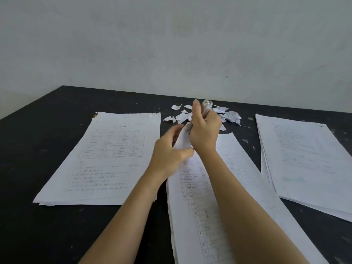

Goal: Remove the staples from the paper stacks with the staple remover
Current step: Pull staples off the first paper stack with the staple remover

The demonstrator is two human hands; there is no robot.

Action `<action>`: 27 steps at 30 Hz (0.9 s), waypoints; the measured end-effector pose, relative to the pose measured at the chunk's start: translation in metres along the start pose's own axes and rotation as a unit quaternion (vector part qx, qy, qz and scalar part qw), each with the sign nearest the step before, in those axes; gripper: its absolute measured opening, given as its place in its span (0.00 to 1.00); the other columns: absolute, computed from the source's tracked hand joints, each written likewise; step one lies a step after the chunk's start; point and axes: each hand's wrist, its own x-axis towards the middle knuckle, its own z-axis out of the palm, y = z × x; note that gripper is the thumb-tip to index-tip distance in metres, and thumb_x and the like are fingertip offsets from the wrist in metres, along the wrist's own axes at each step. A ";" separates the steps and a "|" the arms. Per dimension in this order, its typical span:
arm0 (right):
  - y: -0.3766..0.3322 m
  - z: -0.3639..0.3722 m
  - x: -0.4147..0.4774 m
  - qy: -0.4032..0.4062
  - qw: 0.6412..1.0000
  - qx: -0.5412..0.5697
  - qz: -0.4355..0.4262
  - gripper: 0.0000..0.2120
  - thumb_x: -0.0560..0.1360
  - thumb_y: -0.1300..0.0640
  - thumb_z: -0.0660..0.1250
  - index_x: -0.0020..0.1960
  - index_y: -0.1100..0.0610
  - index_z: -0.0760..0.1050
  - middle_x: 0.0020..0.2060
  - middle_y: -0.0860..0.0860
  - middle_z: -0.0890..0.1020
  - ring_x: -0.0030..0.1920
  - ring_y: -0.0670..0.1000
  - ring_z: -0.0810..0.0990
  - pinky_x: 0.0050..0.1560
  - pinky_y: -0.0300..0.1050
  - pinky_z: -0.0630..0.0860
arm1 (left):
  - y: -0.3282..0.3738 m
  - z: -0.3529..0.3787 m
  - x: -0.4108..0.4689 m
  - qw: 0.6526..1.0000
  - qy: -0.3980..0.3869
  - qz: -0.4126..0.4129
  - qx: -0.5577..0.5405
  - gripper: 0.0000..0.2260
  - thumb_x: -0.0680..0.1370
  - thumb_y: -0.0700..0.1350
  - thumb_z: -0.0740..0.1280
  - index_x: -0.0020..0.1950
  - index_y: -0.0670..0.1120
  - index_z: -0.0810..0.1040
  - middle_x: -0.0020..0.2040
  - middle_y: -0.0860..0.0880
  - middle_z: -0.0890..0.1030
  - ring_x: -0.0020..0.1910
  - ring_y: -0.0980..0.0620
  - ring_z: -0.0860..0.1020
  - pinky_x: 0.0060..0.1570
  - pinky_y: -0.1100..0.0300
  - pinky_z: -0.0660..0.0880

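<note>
We count three paper stacks on the black table [47, 235], one staple remover and two hands.

1. The left stack [101, 159] lies flat, well apart from both hands, with its top-left corner frayed.
2. The right stack [304, 159] lies flat near the table's right side, its sheets fanned slightly at the lower edge.
3. The middle stack [200, 225] lies between them. Both forearms cross it and hide much of its printed table.

The far corner of the middle stack is lifted off the table. Our left hand [169, 151], blurred, has thumb and fingers curled around that raised corner. Our right hand [204, 130] is closed in a fist around the staple remover [206, 103]. Only the tool's metal tip shows above the knuckles, at the top of the raised corner. The staple itself cannot be made out.

Behind the hands lies a heap of torn paper scraps [181, 117]. The right hand covers its centre, and the pieces overlap too much for a count. A plain grey wall [171, 44] closes the table's far edge.
</note>
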 end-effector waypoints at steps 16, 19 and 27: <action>-0.001 0.003 0.004 -0.007 0.991 0.084 0.106 0.27 0.70 0.66 0.65 0.20 0.50 0.54 0.16 0.41 0.56 0.21 0.45 0.53 0.24 0.39 0.54 | -0.003 0.012 -0.003 0.999 0.025 0.003 -0.047 0.21 0.74 0.35 0.65 0.25 0.56 0.77 0.20 0.57 0.70 0.21 0.59 0.65 0.22 0.69 0.62; 0.001 0.003 0.004 -0.023 0.990 0.085 0.107 0.30 0.70 0.64 0.66 0.17 0.51 0.54 0.15 0.41 0.56 0.21 0.45 0.53 0.24 0.38 0.54 | -0.005 0.011 -0.002 0.999 0.025 -0.002 -0.037 0.21 0.75 0.35 0.64 0.25 0.54 0.76 0.20 0.57 0.70 0.21 0.59 0.65 0.23 0.68 0.62; 0.001 -0.001 0.006 -0.032 0.995 0.044 0.078 0.29 0.73 0.58 0.67 0.20 0.52 0.54 0.17 0.44 0.57 0.21 0.46 0.54 0.25 0.41 0.55 | -0.004 0.009 -0.003 1.000 0.003 -0.005 -0.018 0.20 0.78 0.44 0.63 0.27 0.58 0.77 0.20 0.57 0.67 0.20 0.59 0.61 0.21 0.70 0.59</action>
